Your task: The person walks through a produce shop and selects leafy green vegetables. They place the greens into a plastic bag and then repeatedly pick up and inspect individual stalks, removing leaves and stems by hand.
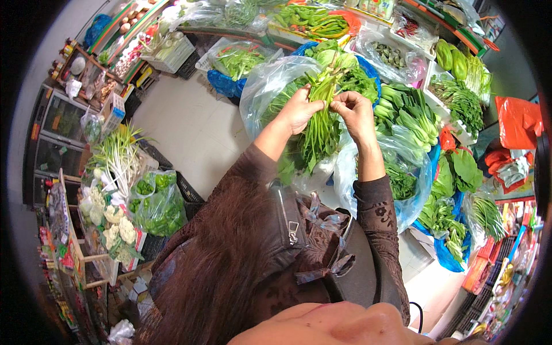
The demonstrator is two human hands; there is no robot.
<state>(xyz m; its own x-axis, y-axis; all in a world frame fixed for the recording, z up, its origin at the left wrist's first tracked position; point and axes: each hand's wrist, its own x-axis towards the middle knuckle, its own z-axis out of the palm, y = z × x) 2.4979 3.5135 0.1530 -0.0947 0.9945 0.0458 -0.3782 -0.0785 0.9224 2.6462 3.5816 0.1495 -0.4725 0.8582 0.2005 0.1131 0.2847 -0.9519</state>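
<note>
A bunch of leafy greens with long pale stems (321, 114) hangs from my left hand (301, 111), its leaves pointing down towards me. The thumb of that hand lies across the stems. Close on the right, my right hand (354, 113) pinches with thumb and forefinger at the edge of the same bunch; what is between those fingertips is too small to tell. Beneath the hands stands a clear plastic bag (263, 92) with more greens inside. Behind the bunch, light green leafy heads (340, 60) sit in a container lined with blue plastic (368, 71).
Bok choy (414, 116) and an open plastic bag of greens (401, 181) lie to the right. At the left are bagged green peppers (155, 202), cauliflower (125, 230) and a white crate (170, 56). Long green peppers (315, 21) fill a box at the back. Pale floor (185, 116) shows between the stands.
</note>
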